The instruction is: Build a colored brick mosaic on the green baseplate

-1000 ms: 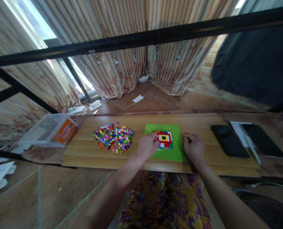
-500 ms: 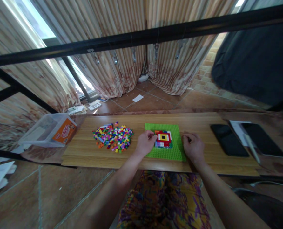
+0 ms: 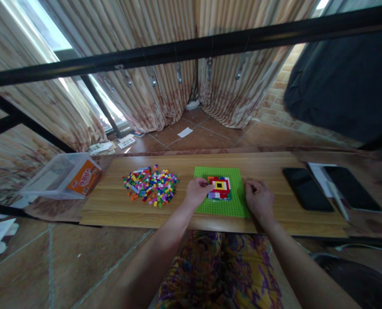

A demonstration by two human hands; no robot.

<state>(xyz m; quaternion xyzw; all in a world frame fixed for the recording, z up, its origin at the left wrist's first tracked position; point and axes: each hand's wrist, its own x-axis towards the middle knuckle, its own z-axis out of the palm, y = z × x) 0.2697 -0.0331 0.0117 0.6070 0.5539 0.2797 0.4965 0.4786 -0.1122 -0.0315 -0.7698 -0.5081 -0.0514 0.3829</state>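
Observation:
A green studded baseplate [image 3: 239, 206] lies on the wooden board, bearing a square of small building bricks [image 3: 225, 193] with a black centre ringed in yellow, white and red. My left hand [image 3: 196, 193] is over the plate's left side, its thumb and forefinger at the left edge of the brick square. Those fingers are closed, and anything between them is too small to make out. By the plate's right edge, my right hand [image 3: 260, 201] rests with curled fingers; what they hold, if anything, is hidden.
Left of the plate lies a pile of loose multicoloured bricks [image 3: 152, 185]. Beyond it stands a clear plastic box [image 3: 55, 178] with an orange label. On the right are two dark phone-like devices [image 3: 307, 189], paper and a white pen-like stick. A black rail [image 3: 184, 51] crosses above.
My left thumb and forefinger have shifted slightly right, farther over the left edge of the brick square. My right hand keeps its place by the plate. The view has moved a little.

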